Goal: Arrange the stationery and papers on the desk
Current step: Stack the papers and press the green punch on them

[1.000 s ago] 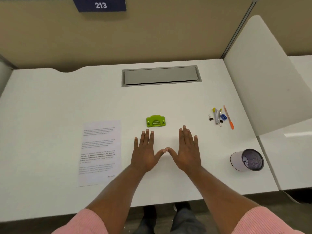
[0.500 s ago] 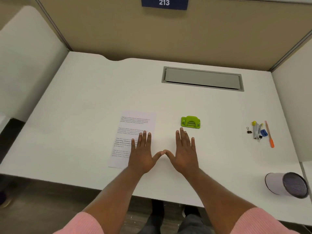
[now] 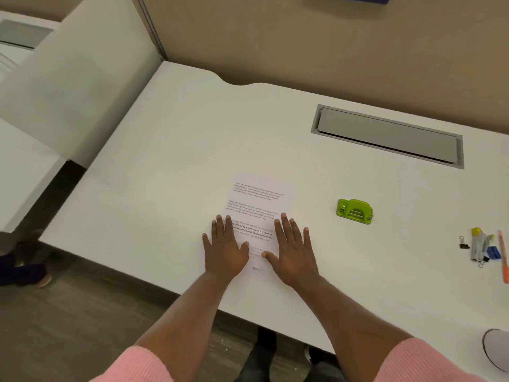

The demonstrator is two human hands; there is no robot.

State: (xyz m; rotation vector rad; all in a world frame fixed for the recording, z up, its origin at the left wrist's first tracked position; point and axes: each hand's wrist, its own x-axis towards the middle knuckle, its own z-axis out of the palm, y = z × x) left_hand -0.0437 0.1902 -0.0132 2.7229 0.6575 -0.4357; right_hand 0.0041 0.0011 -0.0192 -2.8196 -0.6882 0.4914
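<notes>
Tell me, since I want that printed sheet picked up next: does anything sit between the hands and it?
Nothing visible does. The left hand and right hand lie open along the printed sheet; the green hole punch sits apart, to its right.

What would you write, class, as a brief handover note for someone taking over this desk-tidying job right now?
Left hand: open, flat, palm down over the printed sheet's left edge.
Right hand: open, flat over its right edge. Neither grips anything.
Green hole punch: right of the sheet, apart from it.
Loose stationery and orange pen: far right of the desk.
Pen cup: near right corner, mostly out of view.
Done: nothing visibly arranged.
Left: everything.
</notes>
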